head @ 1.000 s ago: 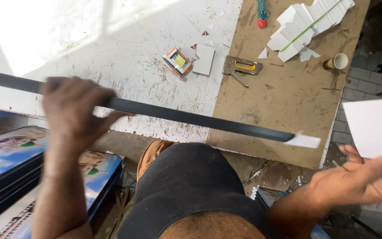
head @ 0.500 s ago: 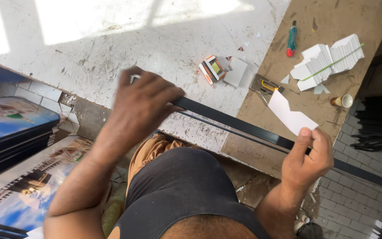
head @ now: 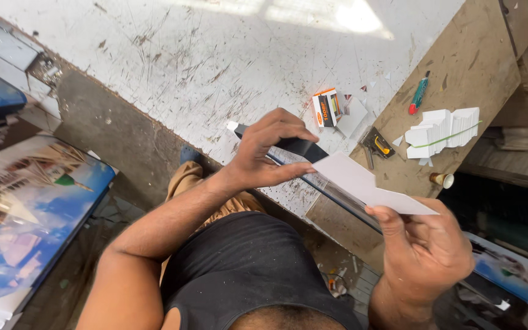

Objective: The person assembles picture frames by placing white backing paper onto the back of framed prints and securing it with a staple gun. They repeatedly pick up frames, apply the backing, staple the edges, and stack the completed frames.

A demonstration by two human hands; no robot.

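Left hand (head: 263,156): clasped over a long black frame strip (head: 297,146), fingers curled across the top, thumb along the near side. Strip's white-tipped end just beyond the knuckles; the rest running under the card toward the right hand, close to the bench's near edge.

Right hand (head: 426,247): pinching a white card piece (head: 368,183) by its near corner, thumb on top, fingers beneath. Card tilted, far end lying over the black strip, touching or just above it; cannot tell which.

White scratched bench top (head: 172,55): wide bare stretch beyond the left hand.

Brown board (head: 459,67): beyond the right hand, overlapping the white top.

Small orange-and-white box (head: 326,107): just beyond the left hand's fingertips, near the boards' seam.

Yellow-and-black tool (head: 376,143): beyond the card, on the brown board.

Stack of white card pieces (head: 441,125) banded in green: farther out, well apart from both hands.

Green-and-red pen-shaped tool (head: 418,93): beside that stack.

Framed landscape print (head: 25,208): leaning below the bench, left of the left arm.
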